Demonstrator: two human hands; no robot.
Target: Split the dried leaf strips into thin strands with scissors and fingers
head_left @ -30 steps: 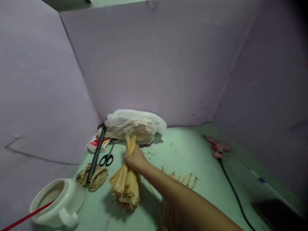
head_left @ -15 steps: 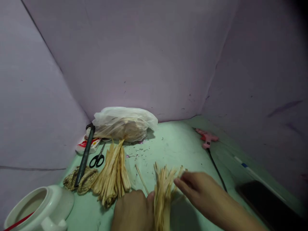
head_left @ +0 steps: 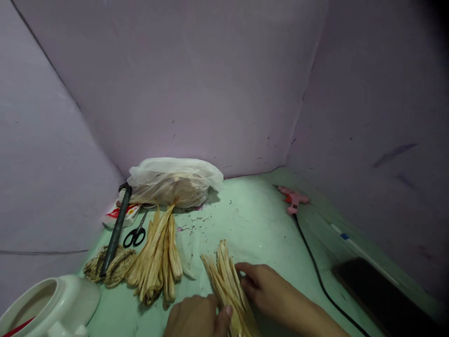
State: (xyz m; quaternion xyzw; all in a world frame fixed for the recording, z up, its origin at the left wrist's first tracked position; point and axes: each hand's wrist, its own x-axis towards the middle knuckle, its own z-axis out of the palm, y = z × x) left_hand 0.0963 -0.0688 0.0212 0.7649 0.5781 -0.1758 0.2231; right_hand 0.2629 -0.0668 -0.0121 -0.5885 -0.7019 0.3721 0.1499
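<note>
The pale strips (head_left: 229,290) lie well forward of the desk's (head_left: 252,224) back edge, fanned at their far tips. The left hand (head_left: 194,317) grasps them low, thumb across; whether the right hand (head_left: 268,290), curled at their right side, grips or merely brushes them is hard to tell. Evening them probably wants a steady thumb and light taps, since dry fibre may split

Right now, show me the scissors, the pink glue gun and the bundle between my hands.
Scissors (head_left: 135,231), head view: where the black handles meet.
Pink glue gun (head_left: 296,196), head view: middle of its body.
Bundle of strips (head_left: 228,286), head view: middle of the pale strips.
</note>
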